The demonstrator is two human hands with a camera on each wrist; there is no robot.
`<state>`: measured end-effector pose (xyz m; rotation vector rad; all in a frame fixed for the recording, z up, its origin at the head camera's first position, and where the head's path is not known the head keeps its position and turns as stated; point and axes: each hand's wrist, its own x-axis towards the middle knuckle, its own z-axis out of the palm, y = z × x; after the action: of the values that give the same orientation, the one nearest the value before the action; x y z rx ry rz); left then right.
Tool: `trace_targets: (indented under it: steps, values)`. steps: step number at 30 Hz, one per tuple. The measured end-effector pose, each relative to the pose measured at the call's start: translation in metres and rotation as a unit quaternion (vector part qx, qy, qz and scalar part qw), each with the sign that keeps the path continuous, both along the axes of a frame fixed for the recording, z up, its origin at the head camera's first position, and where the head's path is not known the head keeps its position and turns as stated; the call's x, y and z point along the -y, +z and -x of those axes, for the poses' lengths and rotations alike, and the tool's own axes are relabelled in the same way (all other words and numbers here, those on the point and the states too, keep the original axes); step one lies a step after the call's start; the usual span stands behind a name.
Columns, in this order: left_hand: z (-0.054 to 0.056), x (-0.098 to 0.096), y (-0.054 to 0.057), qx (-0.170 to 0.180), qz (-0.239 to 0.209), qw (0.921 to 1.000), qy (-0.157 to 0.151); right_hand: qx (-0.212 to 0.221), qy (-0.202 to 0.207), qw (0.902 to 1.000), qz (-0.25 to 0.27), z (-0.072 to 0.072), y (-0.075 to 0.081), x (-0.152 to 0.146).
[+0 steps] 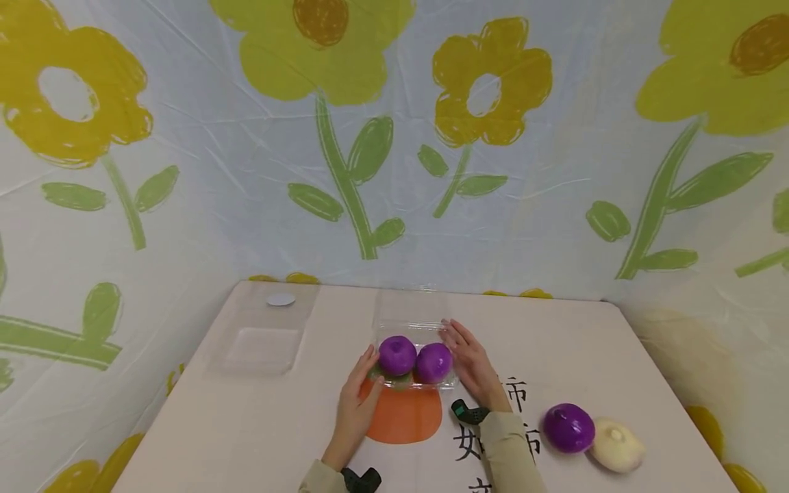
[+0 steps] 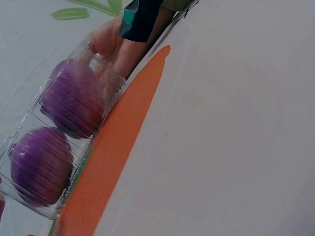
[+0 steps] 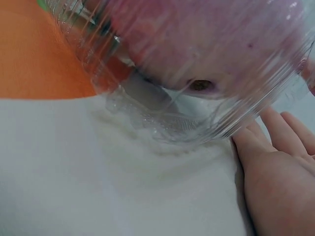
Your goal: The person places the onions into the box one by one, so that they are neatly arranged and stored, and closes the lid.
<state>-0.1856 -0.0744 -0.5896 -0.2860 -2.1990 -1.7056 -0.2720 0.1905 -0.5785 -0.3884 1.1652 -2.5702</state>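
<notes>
A clear plastic clamshell box [image 1: 428,335] stands over the top of an orange print, its lid [image 1: 411,306] raised at the back. Two round purple onions [image 1: 397,355] sit side by side inside, seen through the ribbed walls in both wrist views. My left hand [image 1: 357,402] lies along the box's left side, thumb near the front corner and fingers extended. On the opposite side, my right hand [image 1: 473,363] has straight fingers against the right wall. The left fingertips are out of sight in the left wrist view.
Another clear plastic box [image 1: 261,348] lies at the back left, with a white oval label [image 1: 281,299] on it. At the front right, a purple onion [image 1: 569,428] touches a pale onion [image 1: 618,445]. Black characters mark the tabletop [image 1: 246,424]; a flowered cloth [image 1: 203,226] hangs behind.
</notes>
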Motion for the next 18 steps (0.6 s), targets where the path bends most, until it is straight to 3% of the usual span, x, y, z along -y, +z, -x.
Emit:
trace_targets:
  steps: [18]
  values:
    - [0.0014, -0.0009, 0.0005, 0.003, 0.006, 1.0000, 0.000, -0.024, 0.000, 0.9996, 0.012, 0.0014, -0.0008, 0.0002]
